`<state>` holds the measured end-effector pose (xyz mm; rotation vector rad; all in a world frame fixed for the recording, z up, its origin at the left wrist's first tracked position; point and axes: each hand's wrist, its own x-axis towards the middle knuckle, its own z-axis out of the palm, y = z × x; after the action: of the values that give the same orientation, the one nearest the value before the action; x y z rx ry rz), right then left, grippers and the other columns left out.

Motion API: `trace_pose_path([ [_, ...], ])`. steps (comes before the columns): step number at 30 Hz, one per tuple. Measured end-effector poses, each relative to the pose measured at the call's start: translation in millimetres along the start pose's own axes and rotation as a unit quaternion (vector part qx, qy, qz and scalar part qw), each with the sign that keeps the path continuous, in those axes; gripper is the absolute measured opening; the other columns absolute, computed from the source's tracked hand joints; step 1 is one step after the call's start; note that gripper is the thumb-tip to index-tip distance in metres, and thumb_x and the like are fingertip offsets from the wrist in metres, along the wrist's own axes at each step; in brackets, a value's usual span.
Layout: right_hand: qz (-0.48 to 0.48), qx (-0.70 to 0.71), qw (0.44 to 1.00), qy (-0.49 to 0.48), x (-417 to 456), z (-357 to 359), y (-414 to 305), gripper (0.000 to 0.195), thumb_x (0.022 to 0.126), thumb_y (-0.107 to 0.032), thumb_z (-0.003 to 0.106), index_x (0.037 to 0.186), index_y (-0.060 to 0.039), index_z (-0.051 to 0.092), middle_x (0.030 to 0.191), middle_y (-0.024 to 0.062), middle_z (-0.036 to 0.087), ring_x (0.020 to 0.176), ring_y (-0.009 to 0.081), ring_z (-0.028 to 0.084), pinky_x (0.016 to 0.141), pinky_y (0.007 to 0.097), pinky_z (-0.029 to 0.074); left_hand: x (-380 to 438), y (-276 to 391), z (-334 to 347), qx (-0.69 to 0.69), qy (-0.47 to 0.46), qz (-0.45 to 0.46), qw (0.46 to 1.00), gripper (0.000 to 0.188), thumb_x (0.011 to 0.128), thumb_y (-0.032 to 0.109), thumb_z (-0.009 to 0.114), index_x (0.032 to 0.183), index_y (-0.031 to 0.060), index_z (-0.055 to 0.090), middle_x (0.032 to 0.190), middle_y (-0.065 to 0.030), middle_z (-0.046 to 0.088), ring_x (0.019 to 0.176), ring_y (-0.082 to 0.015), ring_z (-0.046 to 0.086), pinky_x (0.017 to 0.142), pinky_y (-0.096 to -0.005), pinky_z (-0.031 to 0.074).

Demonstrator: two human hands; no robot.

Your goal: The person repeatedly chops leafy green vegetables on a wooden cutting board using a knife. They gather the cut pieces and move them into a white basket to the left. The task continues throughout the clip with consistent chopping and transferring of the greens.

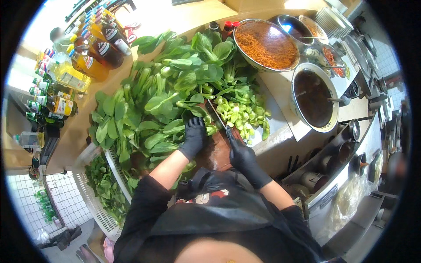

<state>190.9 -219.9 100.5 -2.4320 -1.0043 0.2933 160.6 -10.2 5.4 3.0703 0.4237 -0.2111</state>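
My left hand (194, 136), in a black glove, presses on a head of bok choy (210, 129) lying on a reddish-brown cutting board (218, 149). A knife (216, 113) is in my right hand (241, 154), also black-gloved, its blade pointing away from me beside the stem ends. Just right of the blade lies a pile of cut pale-green bok choy bases (241, 113). Whole leafy bok choy (177, 79) is heaped to the left of the board and beyond it.
At the right stand a bowl of dark liquid (312, 98) with a ladle and a large bowl of red chili sauce (266, 44). A white plastic basket (113, 174) of greens is at lower left. Drink bottles (98, 49) crowd the counter's far left; stacked plates (332, 23) stand far right.
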Motion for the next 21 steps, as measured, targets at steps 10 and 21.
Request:
trace_pose_path([
  [10,-0.006,0.022,0.997,-0.069,-0.3,-20.2,-24.1,0.079,0.076,-0.001,0.053,0.148,-0.0188,0.025,0.078,0.0167,0.058,0.061,0.0337,0.060,0.054,0.0446,0.047,-6.7,11.7,13.6,-0.012,0.089,-0.024,0.996,0.058,0.075,0.027,0.059,0.125,0.0000,0.047,0.118,-0.0156,0.051,0.106,-0.0327,0.049,0.086,-0.0473,0.042],
  [21,-0.006,0.034,0.999,-0.001,22.5,49.0,15.7,0.067,0.078,-0.007,0.054,0.142,-0.0169,0.036,0.087,0.0205,0.062,0.068,0.0348,0.063,0.058,0.0458,0.049,-9.3,9.2,-4.3,0.025,0.042,0.075,0.996,0.032,0.081,0.017,0.051,0.112,0.0074,0.056,0.092,-0.0109,0.059,0.089,-0.0297,0.058,0.079,-0.0508,0.043],
])
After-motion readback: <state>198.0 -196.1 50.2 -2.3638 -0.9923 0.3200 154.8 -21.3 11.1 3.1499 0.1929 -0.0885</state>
